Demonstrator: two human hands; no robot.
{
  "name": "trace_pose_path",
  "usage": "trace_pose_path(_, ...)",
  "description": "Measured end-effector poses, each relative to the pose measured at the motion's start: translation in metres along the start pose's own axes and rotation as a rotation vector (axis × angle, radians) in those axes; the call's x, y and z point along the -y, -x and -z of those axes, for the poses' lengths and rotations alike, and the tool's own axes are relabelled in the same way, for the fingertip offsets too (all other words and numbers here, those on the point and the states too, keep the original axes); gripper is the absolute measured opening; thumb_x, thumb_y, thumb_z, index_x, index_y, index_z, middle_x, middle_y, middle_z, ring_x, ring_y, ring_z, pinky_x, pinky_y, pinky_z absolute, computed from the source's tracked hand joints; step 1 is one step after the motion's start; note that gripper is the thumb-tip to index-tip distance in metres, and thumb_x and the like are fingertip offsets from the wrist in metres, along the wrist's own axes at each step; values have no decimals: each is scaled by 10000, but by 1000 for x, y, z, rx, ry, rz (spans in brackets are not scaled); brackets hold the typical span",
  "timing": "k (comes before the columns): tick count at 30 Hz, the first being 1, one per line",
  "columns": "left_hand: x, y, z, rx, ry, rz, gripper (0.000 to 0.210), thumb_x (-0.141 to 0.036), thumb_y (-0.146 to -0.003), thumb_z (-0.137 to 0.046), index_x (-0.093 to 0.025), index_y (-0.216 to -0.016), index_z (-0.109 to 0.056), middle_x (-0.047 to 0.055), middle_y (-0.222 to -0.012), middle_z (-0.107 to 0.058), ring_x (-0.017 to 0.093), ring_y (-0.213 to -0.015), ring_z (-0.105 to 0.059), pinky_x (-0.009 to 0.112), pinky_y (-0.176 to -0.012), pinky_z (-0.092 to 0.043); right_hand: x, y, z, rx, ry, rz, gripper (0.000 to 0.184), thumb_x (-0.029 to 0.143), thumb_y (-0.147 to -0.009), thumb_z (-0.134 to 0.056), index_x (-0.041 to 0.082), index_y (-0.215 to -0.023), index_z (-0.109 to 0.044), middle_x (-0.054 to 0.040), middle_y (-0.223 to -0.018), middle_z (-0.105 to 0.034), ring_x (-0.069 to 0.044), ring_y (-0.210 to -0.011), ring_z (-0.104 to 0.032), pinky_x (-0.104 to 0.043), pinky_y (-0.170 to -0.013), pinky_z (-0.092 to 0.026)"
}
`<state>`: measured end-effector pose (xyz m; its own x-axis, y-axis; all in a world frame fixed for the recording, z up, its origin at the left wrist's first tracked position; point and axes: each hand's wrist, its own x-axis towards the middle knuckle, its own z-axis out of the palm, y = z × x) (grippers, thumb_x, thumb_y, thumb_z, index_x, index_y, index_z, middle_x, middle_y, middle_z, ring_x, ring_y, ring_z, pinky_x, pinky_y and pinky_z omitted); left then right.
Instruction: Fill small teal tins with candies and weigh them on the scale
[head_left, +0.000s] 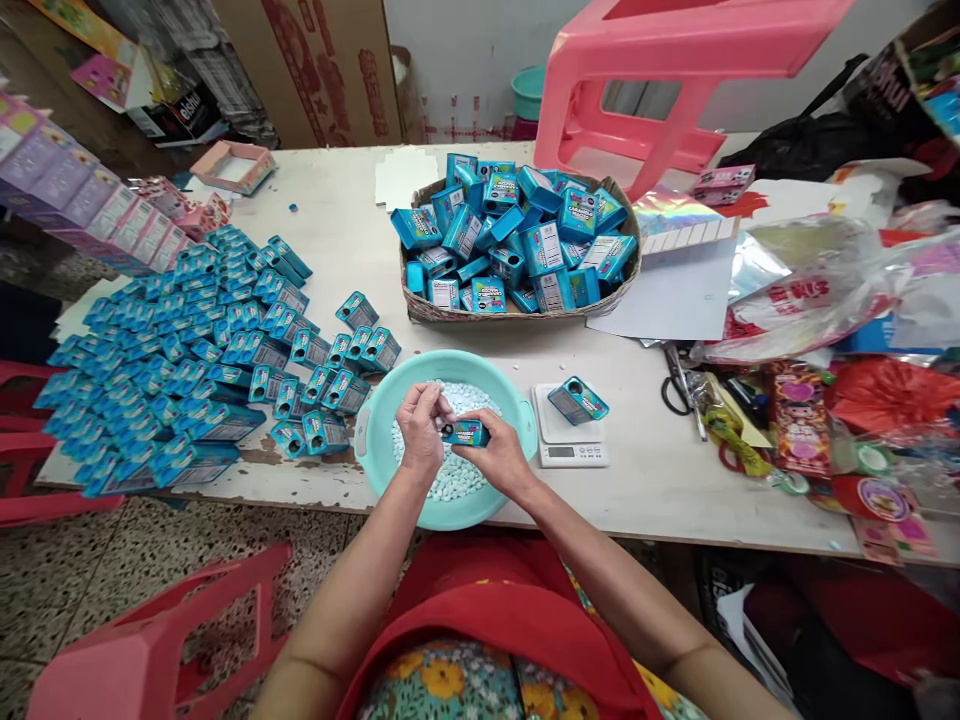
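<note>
Pointing leftward, blue tin (470, 433) crosswise

I see a long white counter (345, 225), its paint chipped toward the near left, before a pale wall (465, 45). A pink plastic stool (667, 50) stands at the far side; a second stool (112, 640) sits on the speckled floor (97, 555).

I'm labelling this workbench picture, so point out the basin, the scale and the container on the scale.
Basin (442, 366): head view, on its far inner wall.
Scale (582, 454): head view, on its front panel.
Container (578, 401): head view, on its printed side.
</note>
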<state>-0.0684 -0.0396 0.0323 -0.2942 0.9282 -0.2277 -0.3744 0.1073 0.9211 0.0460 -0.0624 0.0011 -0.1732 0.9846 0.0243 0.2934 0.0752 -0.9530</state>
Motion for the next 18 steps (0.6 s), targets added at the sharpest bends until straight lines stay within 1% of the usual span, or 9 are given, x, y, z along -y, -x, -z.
trace_pose_path(4, 4, 3, -3, 75, -21, 30, 195, -341, -769, -599, -165, -717, -534, -3, -619, -536, 91, -507, -505, 203, -485, -375, -3, -1, 1, 29, 6, -8, 285, 209, -660, -687, 232, -936, -621, -8, -908, -624, -211, -871, -578, -347, -794, -443)
trace_pose_path(8, -2, -1, -2, 62, 59, 9, 211, -373, -759, -594, -169, -777, -545, 13, -692, -556, 135, -630, -580, 246, -595, -471, -6, -3, 13, 75, -100, -36, 348, 287, -646, -738, 225, -972, -634, -8, -936, -639, -208, -882, -594, -347, -818, -453)
trace_pose_path(9, -2, -5, 1, 31, 75, -16, 217, -385, -767, -580, -173, -790, -542, 14, -702, -561, 147, -659, -592, 264, -625, -484, -7, -3, 19, 58, -132, -40, 359, 310, -647, -750, 226, -977, -635, -8, -943, -640, -208, -887, -598, -346, -824, -458)
trace_pose_path(11, 4, -14, 12, -79, 38, -81, 224, -406, -787, -547, -182, -792, -539, 13, -710, -562, 154, -683, -592, 286, -660, -491, -11, -3, 30, -31, -160, -2, 368, 332, -663, -758, 234, -993, -628, -14, -984, -634, -211, -931, -596, -350, -860, -459)
trace_pose_path(12, 11, -18, 19, -119, -41, -105, 223, -408, -795, -536, -186, -782, -543, 13, -714, -561, 154, -690, -583, 291, -675, -487, -14, -3, 35, -89, -155, 41, 364, 329, -676, -755, 239, -1002, -622, -21, -1014, -627, -214, -966, -589, -356, -888, -455)
trace_pose_path(13, 22, -21, 25, -121, -164, -113, 217, -403, -797, -537, -188, -766, -555, 16, -720, -564, 156, -699, -571, 296, -693, -480, -17, -2, 38, -144, -143, 86, 359, 323, -691, -750, 244, -1014, -615, -28, -1043, -620, -217, -1000, -580, -365, -915, -448)
trace_pose_path(14, 36, -22, 30, -70, -316, -110, 205, -389, -795, -546, -190, -752, -571, 25, -735, -573, 164, -722, -561, 306, -722, -471, -21, -1, 40, -194, -128, 121, 357, 316, -704, -742, 248, -1028, -608, -36, -1057, -614, -220, -1019, -574, -375, -932, -445)
trace_pose_path(15, 52, -20, 33, 48, -478, -104, 182, -367, -789, -560, -192, -747, -592, 38, -768, -591, 180, -765, -555, 324, -765, -459, -25, 0, 40, -237, -113, 144, 354, 313, -715, -734, 251, -1038, -602, -41, -1056, -612, -222, -1021, -574, -385, -939, -446)
trace_pose_path(18, 98, -5, 34, 557, -843, -122, 144, -306, -775, -580, -198, -845, -644, 93, -947, -627, 260, -951, -526, 399, -896, -392, -38, 3, 31, -302, -76, 181, 349, 312, -738, -713, 255, -1060, -592, -52, -1054, -611, -224, -1015, -577, -401, -942, -455)
